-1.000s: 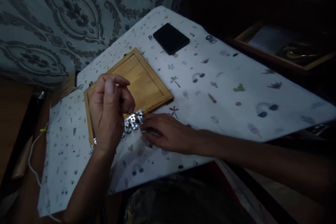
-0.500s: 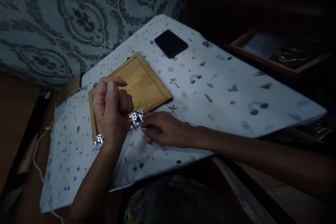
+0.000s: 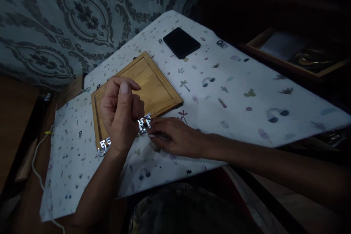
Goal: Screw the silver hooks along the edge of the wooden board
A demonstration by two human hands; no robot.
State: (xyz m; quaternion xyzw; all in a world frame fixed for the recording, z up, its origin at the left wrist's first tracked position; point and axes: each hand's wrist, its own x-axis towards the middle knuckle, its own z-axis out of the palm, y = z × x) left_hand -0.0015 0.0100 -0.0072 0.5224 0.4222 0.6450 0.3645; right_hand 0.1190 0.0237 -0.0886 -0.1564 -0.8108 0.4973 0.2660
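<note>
A framed wooden panel (image 3: 157, 84) lies flat on the cloth-covered table. Two shiny metal fittings are on its near edge, one metal fitting (image 3: 143, 123) between my hands and another metal fitting (image 3: 103, 147) left of my wrist. My left hand (image 3: 120, 108) is curled closed above the panel, its little-finger side by the nearer fitting; whatever it grips is hidden. My right hand (image 3: 175, 137) rests low on the cloth, thumb and fingers pinched at that fitting's right side. I cannot make out what lies between them.
A black flat device (image 3: 181, 42) lies on the patterned tablecloth (image 3: 233, 106) beyond the panel. An open drawer (image 3: 296, 51) stands to the right. A pale cord (image 3: 37, 168) hangs along the left side, and a patterned wall (image 3: 82, 18) rises behind the table.
The view has shifted slightly. My left hand has moved a little to the right over the panel, showing more of the left fitting. My right hand stays at the nearer fitting.
</note>
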